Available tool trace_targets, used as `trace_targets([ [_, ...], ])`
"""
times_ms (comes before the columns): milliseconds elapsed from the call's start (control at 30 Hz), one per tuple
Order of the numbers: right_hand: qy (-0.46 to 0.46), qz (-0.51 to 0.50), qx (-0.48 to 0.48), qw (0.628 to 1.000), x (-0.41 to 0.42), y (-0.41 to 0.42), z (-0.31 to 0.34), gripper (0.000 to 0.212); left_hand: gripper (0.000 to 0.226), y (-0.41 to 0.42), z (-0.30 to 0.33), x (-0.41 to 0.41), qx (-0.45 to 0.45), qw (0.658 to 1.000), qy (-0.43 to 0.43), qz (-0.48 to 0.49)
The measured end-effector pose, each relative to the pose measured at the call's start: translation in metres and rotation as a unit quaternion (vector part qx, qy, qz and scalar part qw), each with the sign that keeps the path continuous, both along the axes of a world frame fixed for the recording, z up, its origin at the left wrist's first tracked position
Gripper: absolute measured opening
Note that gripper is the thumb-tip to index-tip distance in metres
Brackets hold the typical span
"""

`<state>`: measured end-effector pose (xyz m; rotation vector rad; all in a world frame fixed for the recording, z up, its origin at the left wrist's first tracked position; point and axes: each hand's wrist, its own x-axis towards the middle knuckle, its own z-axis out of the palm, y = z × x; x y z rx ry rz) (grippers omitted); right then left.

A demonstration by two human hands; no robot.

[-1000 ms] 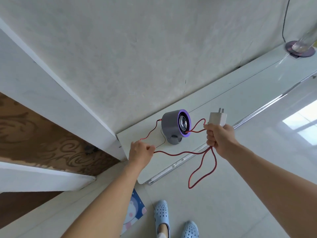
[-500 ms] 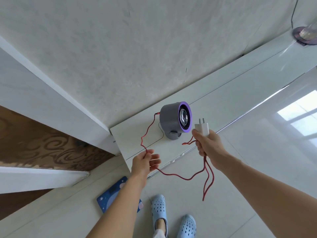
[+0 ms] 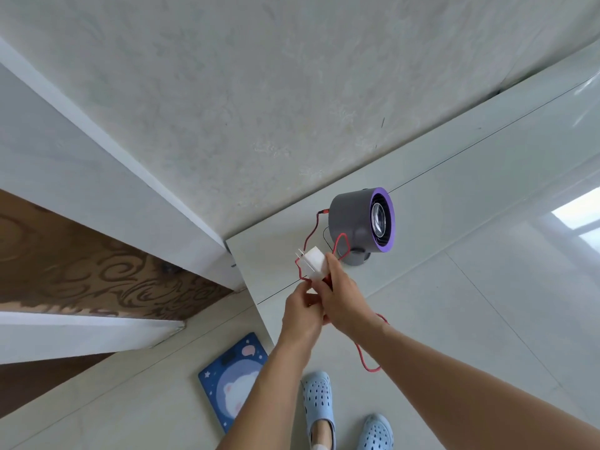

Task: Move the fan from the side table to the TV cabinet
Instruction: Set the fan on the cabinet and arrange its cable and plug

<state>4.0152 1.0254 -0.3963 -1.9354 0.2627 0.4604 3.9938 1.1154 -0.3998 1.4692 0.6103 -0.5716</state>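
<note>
Gripping the white plug adapter (image 3: 315, 264), the right hand (image 3: 341, 298) curls its fingers round the lower part of the block, with the two metal prongs pointing up and to the left. The left hand (image 3: 300, 315) meets it from below, its fingers closed on the red cable (image 3: 365, 355) at the base of the adapter; the exact contact point is hidden between the two hands.

One cable is visible. It loops near the adapter, rises to the rear of the fan (image 3: 362, 222), and a further loop hangs below the right wrist above the floor (image 3: 454, 319).

The fan stands upright on its short foot on the white TV cabinet (image 3: 454, 190), near the cabinet's left end and just beyond the hands. Its body is grey, with one purple ring round the front grille, which faces right. A thin dark wire lies on the cabinet top beside the fan's foot.

Behind the cabinet is a pale textured wall (image 3: 259, 92). To the left, a white frame borders a brown patterned panel (image 3: 97, 271).

On the floor lie one blue scale (image 3: 232, 381) with a bear picture, and two light blue perforated slippers (image 3: 318, 401) on the person's feet.
</note>
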Motion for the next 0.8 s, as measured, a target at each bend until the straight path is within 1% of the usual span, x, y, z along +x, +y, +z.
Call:
trace_targets([
  [33,-0.019,0.005,-0.019,1.0,-0.001,0.002,-0.004,0.029,0.036,0.003,0.0,0.001,-0.027,1.0,0.01,0.0],
  [100,-0.058,0.028,-0.069,0.996,-0.001,0.004,-0.01,0.041,0.042,0.009,0.0,0.002,-0.109,0.993,0.035,0.038],
  [167,-0.085,0.057,-0.121,0.987,-0.002,0.006,-0.015,0.047,0.034,0.012,0.0,0.004,-0.177,0.979,0.056,0.081],
  [233,-0.102,0.077,-0.17,0.977,-0.005,0.009,-0.017,0.052,0.028,0.013,-0.003,0.007,-0.194,0.974,0.059,0.102],
  [267,-0.113,0.086,-0.197,0.97,-0.006,0.011,-0.016,0.057,0.03,0.013,-0.004,0.008,-0.194,0.973,0.058,0.108],
  [300,-0.142,0.102,-0.231,0.957,-0.008,0.013,-0.018,0.062,0.033,0.013,-0.006,0.01,-0.193,0.972,0.064,0.116],
  [333,-0.173,0.13,-0.276,0.936,-0.011,0.015,-0.02,0.068,0.034,0.014,-0.006,0.012,-0.188,0.973,0.068,0.119],
  [400,-0.224,0.143,-0.347,0.899,-0.013,0.015,-0.028,0.076,0.034,0.014,-0.011,0.016,-0.179,0.973,0.077,0.121],
  [567,-0.259,0.176,-0.382,0.869,0.002,0.008,-0.032,0.075,0.033,0.008,-0.02,0.025,-0.183,0.962,0.068,0.19],
  [633,-0.272,0.202,-0.373,0.864,0.007,0.009,-0.032,0.073,0.03,0.008,-0.02,0.028,-0.185,0.955,0.06,0.223],
  [733,-0.283,0.194,-0.337,0.877,0.014,0.005,-0.037,0.066,0.016,0.009,-0.027,0.039,-0.174,0.957,0.051,0.229],
  [800,-0.262,0.166,-0.355,0.882,0.018,0.002,-0.045,0.055,0.013,0.014,-0.038,0.047,-0.154,0.966,0.033,0.203],
])
